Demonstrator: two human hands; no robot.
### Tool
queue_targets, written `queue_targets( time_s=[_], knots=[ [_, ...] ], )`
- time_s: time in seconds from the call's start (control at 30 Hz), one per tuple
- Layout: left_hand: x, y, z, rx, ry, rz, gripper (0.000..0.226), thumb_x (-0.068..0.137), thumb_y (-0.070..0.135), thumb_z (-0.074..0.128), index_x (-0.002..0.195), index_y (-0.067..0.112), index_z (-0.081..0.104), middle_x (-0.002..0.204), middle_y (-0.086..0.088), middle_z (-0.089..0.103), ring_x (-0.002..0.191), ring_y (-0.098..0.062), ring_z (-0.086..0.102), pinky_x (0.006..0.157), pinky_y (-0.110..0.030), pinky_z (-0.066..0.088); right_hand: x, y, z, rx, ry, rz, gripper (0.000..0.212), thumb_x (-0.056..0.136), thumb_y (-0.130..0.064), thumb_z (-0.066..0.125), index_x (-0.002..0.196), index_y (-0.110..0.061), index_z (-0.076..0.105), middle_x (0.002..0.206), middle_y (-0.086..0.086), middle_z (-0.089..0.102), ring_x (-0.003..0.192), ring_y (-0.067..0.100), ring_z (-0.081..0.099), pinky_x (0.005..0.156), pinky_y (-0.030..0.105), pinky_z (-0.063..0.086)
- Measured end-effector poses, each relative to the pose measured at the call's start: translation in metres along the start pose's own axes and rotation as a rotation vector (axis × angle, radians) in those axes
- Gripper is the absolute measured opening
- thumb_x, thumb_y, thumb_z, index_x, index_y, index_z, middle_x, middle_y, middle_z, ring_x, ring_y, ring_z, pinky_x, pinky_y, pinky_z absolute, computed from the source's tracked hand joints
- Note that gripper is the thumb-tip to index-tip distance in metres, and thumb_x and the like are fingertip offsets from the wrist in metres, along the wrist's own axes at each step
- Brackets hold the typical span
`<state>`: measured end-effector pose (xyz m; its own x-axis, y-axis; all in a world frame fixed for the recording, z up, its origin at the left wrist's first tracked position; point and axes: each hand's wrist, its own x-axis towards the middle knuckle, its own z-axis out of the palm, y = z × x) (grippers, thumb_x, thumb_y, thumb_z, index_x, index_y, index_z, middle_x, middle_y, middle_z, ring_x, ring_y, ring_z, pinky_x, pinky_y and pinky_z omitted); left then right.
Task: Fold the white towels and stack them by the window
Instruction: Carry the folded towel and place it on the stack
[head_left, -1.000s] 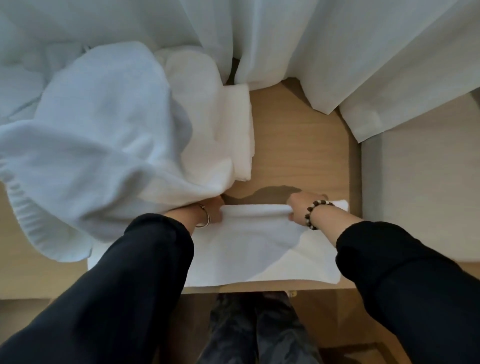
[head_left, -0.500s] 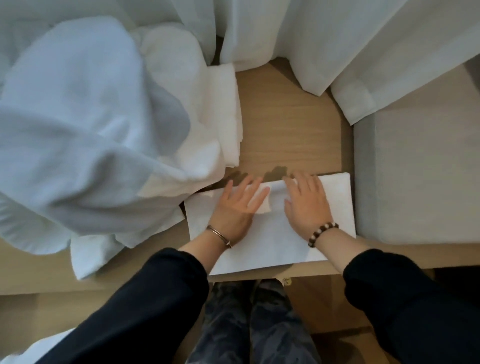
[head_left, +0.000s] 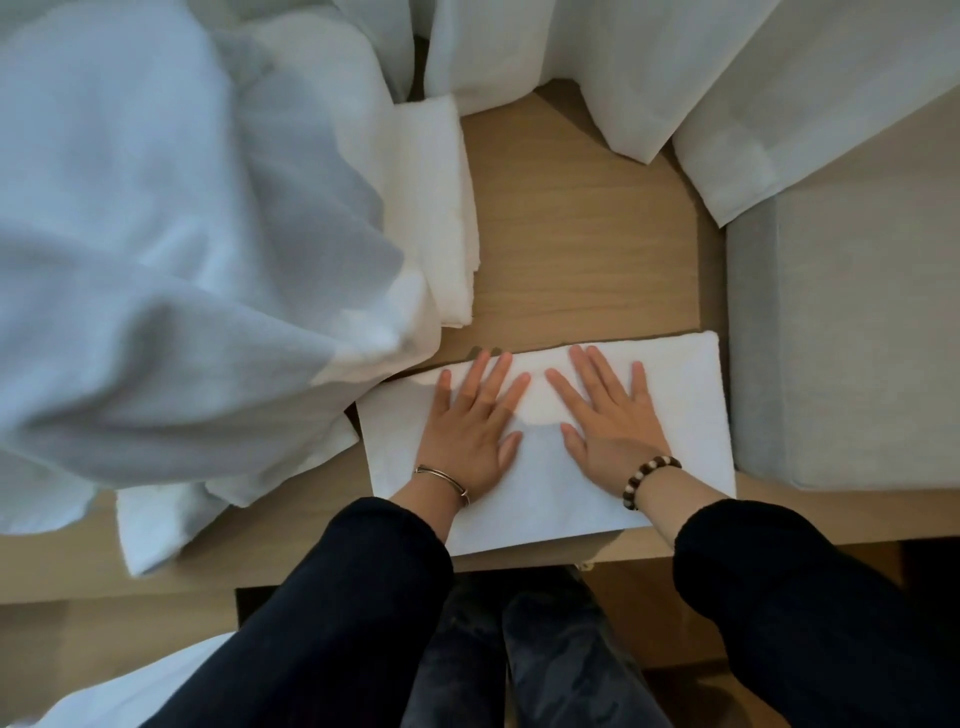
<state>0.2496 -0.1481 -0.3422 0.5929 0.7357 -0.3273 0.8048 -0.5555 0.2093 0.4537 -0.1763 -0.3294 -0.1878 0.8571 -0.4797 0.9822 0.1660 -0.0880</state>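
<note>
2 flat palms: left hand (head_left: 470, 421), right hand (head_left: 605, 415) press towel (head_left: 691, 410) (nothing gripped) | step: smoothing fold | next: lift onto far stack (head_left: 441, 218)

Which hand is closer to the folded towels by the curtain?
Left. The left hand lies flat on the front towel, nearly in line with the stack; the right hand lies beside it, farther right.
</note>
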Motion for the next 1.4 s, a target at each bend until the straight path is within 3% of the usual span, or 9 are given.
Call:
queue_targets(
  time_s=[0.1,0.2,0.67,0.77,0.87,1.0,1.2,1.3,1.4],
  knots=[
    [-0.001,0.009,-0.025,0.028,-0.112,-0.058,0.066,0.093,0.043,0.029,0.151,0.017,0.01,0.159,-0.005,-0.004,0.146,-0.025,-0.002,0.113,-0.055,0.004,-0.007,-0.006,-0.022,0.043,-0.089,0.038,0.067,0.092,-0.048,0.011,0.15,-0.024,-0.012,0.157,0.003,-0.022,0.144,0.017,-0.022,0.112,0.043,-0.017],
    [-0.008,0.021,-0.064,0.017,-0.243,-0.14,0.069,0.099,0.043,0.023,0.15,0.015,-0.014,0.154,-0.004,-0.028,0.142,-0.023,-0.026,0.112,-0.048,-0.014,-0.02,-0.016,-0.063,0.114,-0.092,0.094,0.069,0.098,-0.043,0.028,0.151,-0.021,-0.011,0.157,0.003,-0.023,0.144,0.017,-0.022,0.112,0.04,-0.018],
    [-0.068,-0.064,-0.241,0.022,0.13,-0.136,0.071,0.054,0.007,0.07,0.124,0.01,0.057,0.135,-0.016,0.053,0.128,-0.035,0.046,0.098,-0.058,0.039,-0.014,-0.113,-0.248,0.374,0.225,0.079,0.067,0.095,-0.03,0.047,0.151,-0.014,0.016,0.16,0.005,0.001,0.148,0.018,-0.001,0.117,0.034,-0.004],
    [-0.09,-0.111,-0.257,0.038,0.125,-0.329,0.075,0.063,0.012,0.071,0.135,0.016,0.051,0.148,-0.014,0.038,0.139,-0.034,0.031,0.105,-0.061,0.028,0.003,-0.155,-0.263,0.525,0.171,0.083,0.069,0.094,-0.032,0.051,0.151,-0.017,0.015,0.16,0.001,0.004,0.146,0.017,0.008,0.117,0.031,0.009],
    [-0.109,-0.163,-0.256,-0.001,0.078,-0.537,0.075,0.088,0.038,0.055,0.151,0.025,0.016,0.16,-0.009,-0.002,0.146,-0.031,-0.008,0.112,-0.06,0.004,0.025,-0.197,-0.266,0.661,0.044,0.114,0.08,0.091,-0.038,0.057,0.152,-0.021,0.008,0.16,-0.002,-0.003,0.147,0.016,0.006,0.119,0.033,0.013],
    [-0.118,-0.207,-0.252,-0.23,0.061,-0.736,0.079,0.091,0.056,0.044,0.151,0.032,-0.002,0.159,-0.002,-0.014,0.145,-0.026,-0.015,0.111,-0.06,0.008,0.053,-0.242,-0.266,0.724,-0.041,0.189,0.098,0.084,-0.049,0.065,0.152,-0.029,-0.003,0.159,0.0,-0.012,0.147,0.02,0.001,0.119,0.044,0.012],
    [-0.114,-0.254,-0.238,-0.713,0.053,-0.631,0.057,0.097,0.033,0.046,0.149,0.016,0.027,0.151,-0.009,0.034,0.139,-0.024,0.028,0.112,-0.035,0.026,0.093,-0.288,-0.288,0.422,0.014,0.168,0.103,0.08,-0.06,0.06,0.148,-0.038,-0.013,0.155,0.001,-0.028,0.144,0.022,-0.021,0.115,0.054,-0.005],
    [-0.116,-0.278,-0.241,-0.774,0.297,-0.675,0.036,0.095,0.016,0.051,0.13,0.008,0.056,0.132,-0.012,0.055,0.126,-0.028,0.045,0.1,-0.027,0.031,0.12,-0.313,-0.293,0.25,-0.062,0.08,0.109,0.075,-0.068,0.06,0.147,-0.04,-0.017,0.154,0.003,-0.032,0.143,0.026,-0.025,0.112,0.059,-0.006],
    [-0.112,-0.315,-0.236,-0.768,0.574,-0.887,0.026,0.089,0.005,0.056,0.111,0.01,0.07,0.137,-0.016,0.047,0.128,-0.033,0.039,0.105,-0.033,0.029,0.146,-0.325,-0.281,0.212,-0.16,0.111,0.113,0.072,-0.071,0.059,0.146,-0.04,-0.021,0.153,0.004,-0.034,0.142,0.028,-0.026,0.111,0.063,-0.005]
  ],
)
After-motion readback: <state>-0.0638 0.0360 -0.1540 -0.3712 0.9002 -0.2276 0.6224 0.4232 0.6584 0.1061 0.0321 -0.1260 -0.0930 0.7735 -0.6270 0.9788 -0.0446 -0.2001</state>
